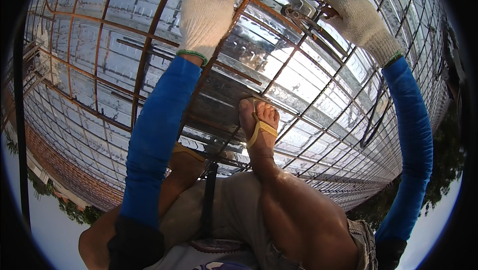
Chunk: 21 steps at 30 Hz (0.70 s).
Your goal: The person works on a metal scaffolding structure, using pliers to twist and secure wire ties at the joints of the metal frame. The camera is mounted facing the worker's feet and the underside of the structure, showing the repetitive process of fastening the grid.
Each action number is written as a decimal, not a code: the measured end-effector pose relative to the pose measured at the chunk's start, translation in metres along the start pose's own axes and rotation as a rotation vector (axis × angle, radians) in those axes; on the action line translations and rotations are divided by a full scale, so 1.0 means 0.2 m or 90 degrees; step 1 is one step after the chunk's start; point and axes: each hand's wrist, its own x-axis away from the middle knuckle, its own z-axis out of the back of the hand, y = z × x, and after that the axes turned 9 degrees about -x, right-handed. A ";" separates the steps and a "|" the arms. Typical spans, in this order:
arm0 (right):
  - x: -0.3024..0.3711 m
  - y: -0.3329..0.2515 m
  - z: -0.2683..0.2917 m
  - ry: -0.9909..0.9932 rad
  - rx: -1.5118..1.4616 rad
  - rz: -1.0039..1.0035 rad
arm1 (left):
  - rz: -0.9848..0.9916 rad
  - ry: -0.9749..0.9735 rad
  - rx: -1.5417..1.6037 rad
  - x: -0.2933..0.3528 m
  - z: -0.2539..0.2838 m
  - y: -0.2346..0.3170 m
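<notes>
My left hand (206, 18), in a white knit glove with a green cuff, is closed at a crossing of rusty rebar (244, 2). Its fingers curl away from view, so what they grip is hidden. Further right, my right hand (356, 18) wears a matching glove. Its thumb and fingers are bent together above a pair of metal pincers (303, 18), which lie across the bars with their handles pointing down to the right. Whether those fingers pinch a thin wire I cannot tell.
Shiny corrugated metal decking (303, 71) lies under the rebar grid. My foot in a yellow-strapped sandal (262, 130) stands on it between bars. A dark looped wire or strap (373, 115) hangs over the grid at right. Trees (448, 145) show beyond the right edge.
</notes>
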 end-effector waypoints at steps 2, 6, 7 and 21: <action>-0.02 -0.08 0.06 -0.045 -0.056 -0.026 | -0.051 -0.002 -0.015 -0.01 0.04 -0.03; -0.03 -0.16 0.10 0.029 0.006 0.081 | -0.136 0.028 -0.074 0.04 0.08 0.01; -0.03 -0.18 0.13 0.040 0.027 0.101 | -0.156 0.048 -0.097 0.06 0.08 0.03; -0.02 -0.33 0.19 0.087 0.033 0.182 | -0.163 0.069 -0.023 0.06 0.09 0.08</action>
